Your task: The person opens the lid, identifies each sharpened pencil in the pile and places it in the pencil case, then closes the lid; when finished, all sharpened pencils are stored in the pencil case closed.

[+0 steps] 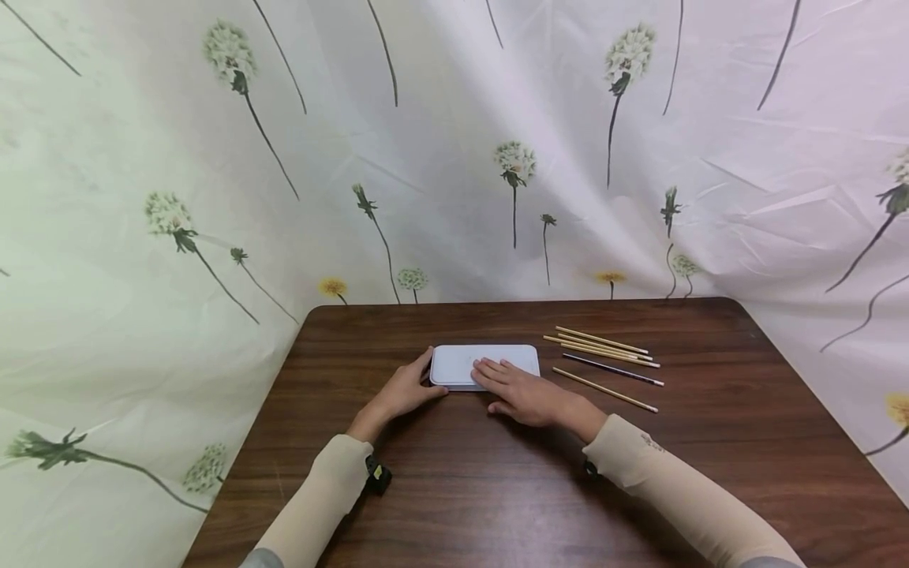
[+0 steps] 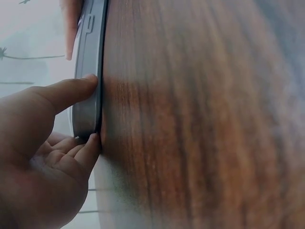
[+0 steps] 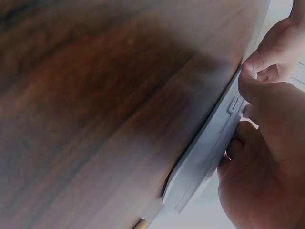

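A flat, white pencil case (image 1: 450, 365) with rounded corners lies lid up on the wooden table. Around its left end, my left hand (image 1: 406, 390) holds it, thumb on the near side wall and fingers at the end. The left wrist view shows that thumb (image 2: 81, 90) pressed to the grey side of the case (image 2: 88, 112). My right hand (image 1: 529, 396) rests on the lid's right half with fingers laid out straight and close together. A small latch (image 3: 234, 105) shows on the near side in the right wrist view; the lid is down and the inside is hidden.
To the right of the case lie several yellow pencils (image 1: 604, 347), a dark pencil (image 1: 614, 369) and one more yellow pencil (image 1: 605, 390) nearer me. The brown table (image 1: 454, 489) ends at the back against a hanging cloth (image 1: 454, 237) with dandelion prints.
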A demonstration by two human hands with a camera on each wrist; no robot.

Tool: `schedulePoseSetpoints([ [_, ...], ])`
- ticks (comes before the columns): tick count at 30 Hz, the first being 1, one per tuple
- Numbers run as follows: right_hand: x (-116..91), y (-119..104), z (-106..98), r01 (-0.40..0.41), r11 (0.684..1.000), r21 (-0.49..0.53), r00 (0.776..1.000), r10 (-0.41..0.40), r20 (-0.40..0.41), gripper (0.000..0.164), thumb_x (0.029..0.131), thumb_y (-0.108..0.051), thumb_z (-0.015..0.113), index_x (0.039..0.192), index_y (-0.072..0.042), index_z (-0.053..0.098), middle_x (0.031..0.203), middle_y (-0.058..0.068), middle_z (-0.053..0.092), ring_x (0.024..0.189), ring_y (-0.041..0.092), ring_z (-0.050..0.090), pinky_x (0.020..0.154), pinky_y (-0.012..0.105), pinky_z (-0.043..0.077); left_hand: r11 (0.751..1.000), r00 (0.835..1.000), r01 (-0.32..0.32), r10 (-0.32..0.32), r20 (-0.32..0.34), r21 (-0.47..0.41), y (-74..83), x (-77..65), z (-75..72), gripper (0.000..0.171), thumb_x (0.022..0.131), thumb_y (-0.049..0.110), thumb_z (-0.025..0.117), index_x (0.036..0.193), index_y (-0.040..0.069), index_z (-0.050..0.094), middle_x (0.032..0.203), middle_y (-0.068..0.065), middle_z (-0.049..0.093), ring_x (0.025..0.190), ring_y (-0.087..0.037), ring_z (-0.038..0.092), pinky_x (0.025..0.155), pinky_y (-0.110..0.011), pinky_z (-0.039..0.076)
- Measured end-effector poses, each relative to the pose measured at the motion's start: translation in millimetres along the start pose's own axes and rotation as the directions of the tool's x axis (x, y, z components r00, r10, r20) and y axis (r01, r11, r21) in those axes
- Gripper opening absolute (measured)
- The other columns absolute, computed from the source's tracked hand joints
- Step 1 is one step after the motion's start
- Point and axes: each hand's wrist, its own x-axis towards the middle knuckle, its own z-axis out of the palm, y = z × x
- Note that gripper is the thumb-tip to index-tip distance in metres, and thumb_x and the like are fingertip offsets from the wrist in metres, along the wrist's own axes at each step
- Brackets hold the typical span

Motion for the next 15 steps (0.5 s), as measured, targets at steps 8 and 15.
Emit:
schedulePoseSetpoints([
  [8,-1.8,3.0,1.9,-0.002,1.0,-0.008,1.0,0.002,-0.011,0.069,0.11,-0.029,0.06,0.166,0.0,0.032,0.175,0.021,0.028,0.163,0.037,0.027,0.132,0.057,0.027,1.0,1.0,0.001,-0.001,0.006,0.009,-1.4,2.5,1.7,0.094,0.099,0.026,0.079,0.167,-0.005,0.022,0.171,-0.026,0.031,0.153,-0.036,0.046,0.122,-0.05,0.045],
  [15,-3.3,3.1,0.7,-0.009,0.998,0.061,0.999,0.012,-0.05,0.067,0.11,-0.029,0.061,0.165,-0.002,0.036,0.174,0.02,0.03,0.162,0.038,0.03,0.131,0.056,0.029,1.0,0.999,0.018,-0.018,0.031,0.014,4.3,1.6,-3.2,0.093,0.099,0.025,0.078,0.167,-0.005,0.022,0.172,-0.026,0.029,0.155,-0.037,0.042,0.124,-0.051,0.042],
])
